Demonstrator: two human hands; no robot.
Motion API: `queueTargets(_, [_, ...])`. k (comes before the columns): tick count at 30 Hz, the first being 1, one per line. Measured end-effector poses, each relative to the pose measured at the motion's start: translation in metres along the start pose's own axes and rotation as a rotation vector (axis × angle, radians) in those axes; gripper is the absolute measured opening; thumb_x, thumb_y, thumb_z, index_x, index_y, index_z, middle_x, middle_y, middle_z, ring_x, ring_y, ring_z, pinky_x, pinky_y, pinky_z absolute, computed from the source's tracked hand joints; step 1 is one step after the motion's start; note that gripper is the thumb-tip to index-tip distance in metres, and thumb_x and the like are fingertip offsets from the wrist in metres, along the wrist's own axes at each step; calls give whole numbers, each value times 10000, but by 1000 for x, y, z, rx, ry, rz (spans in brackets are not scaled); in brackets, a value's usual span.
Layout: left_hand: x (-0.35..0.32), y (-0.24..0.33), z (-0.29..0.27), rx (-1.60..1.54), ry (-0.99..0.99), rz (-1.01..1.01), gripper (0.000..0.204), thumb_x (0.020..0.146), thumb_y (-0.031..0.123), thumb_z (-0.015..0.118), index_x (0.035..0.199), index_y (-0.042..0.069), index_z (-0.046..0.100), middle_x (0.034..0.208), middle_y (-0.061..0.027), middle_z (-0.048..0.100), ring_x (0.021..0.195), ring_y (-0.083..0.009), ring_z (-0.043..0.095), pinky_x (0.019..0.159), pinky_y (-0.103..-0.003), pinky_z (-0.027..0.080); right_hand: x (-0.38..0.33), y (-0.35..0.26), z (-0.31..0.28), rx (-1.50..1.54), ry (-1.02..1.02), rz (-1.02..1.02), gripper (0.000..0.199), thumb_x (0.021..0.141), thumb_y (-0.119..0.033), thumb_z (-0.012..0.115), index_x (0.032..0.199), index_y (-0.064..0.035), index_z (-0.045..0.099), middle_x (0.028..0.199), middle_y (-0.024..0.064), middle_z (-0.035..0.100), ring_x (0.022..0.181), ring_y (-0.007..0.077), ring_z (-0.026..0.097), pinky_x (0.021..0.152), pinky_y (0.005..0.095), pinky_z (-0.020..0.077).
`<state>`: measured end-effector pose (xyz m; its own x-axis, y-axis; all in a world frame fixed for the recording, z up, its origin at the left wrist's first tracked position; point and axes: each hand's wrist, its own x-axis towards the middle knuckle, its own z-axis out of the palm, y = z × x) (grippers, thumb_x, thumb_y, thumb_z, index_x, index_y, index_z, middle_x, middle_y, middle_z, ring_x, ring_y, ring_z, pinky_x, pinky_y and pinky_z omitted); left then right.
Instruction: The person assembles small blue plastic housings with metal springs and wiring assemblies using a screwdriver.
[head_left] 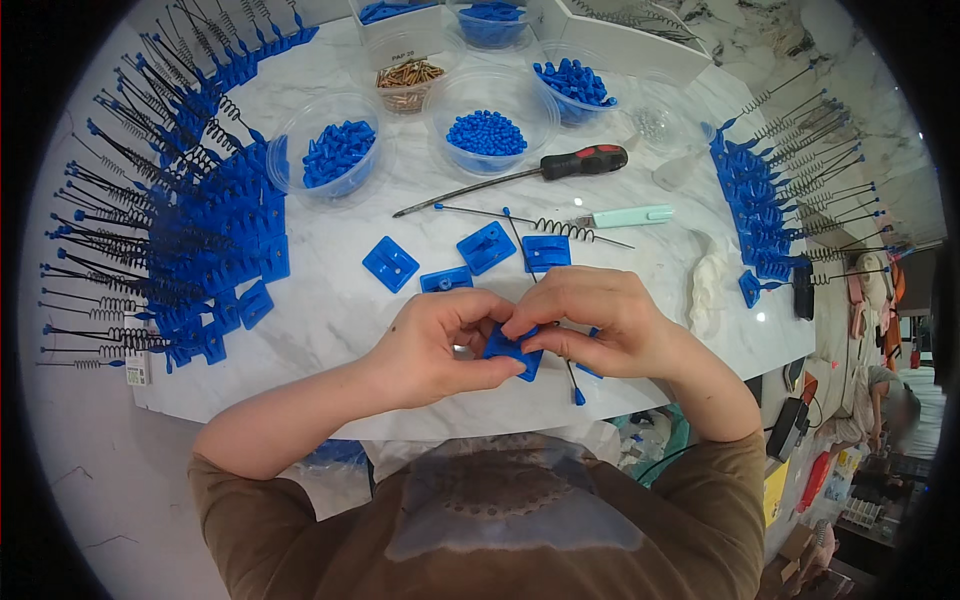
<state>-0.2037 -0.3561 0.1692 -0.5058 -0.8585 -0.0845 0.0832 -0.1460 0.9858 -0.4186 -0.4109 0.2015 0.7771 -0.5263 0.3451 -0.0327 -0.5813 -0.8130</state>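
Note:
Near the table's front edge, my left hand (440,345) pinches a small blue plastic base (512,347) between thumb and fingers. My right hand (605,320) closes on the same base from the other side, its thumb and fingertips on the upper part. A thin black rod (574,380) with blue ends runs past my right fingers; whether they grip it I cannot tell. Loose blue bases (391,263) lie just beyond my hands. Behind them rests a black spring rod (565,229) with a blue tip, partly across a mint-green handled tool (630,216).
A red-and-black screwdriver (585,162) lies mid-table. Clear tubs hold blue cone-shaped parts (340,152), blue beads (486,132), blue caps (575,82) and copper-coloured screws (408,80). Blue bases with spring rods crowd the left side (215,235) and the right side (755,205).

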Motion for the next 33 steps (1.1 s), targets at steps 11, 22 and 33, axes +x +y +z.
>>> queueTargets(11, [-1, -1, 0, 60, -23, -12, 316, 762, 86, 758, 1044, 12, 635, 925, -32, 615, 761, -66, 569, 649, -219, 473, -4, 4, 1, -97, -60, -133, 201, 735, -11, 722, 928, -36, 670, 880, 91, 678, 751, 253, 642, 641, 332, 505])
queueTargets(22, [0, 6, -1, 137, -92, -10, 292, 760, 59, 754, 1019, 5, 630, 925, -43, 601, 706, -77, 554, 609, -210, 471, -5, 5, 1, -117, -107, -227, 209, 728, -25, 742, 917, -13, 654, 876, 99, 650, 726, 251, 625, 599, 329, 500])
queueTargets(33, [-2, -2, -1, 4, -44, 75, 353, 753, -21, 723, 1090, -22, 620, 1023, -77, 599, 893, -121, 619, 743, -245, 519, -4, 8, 0, -68, -53, -313, 246, 739, -16, 734, 972, -28, 655, 930, 95, 629, 735, 243, 605, 620, 337, 489])
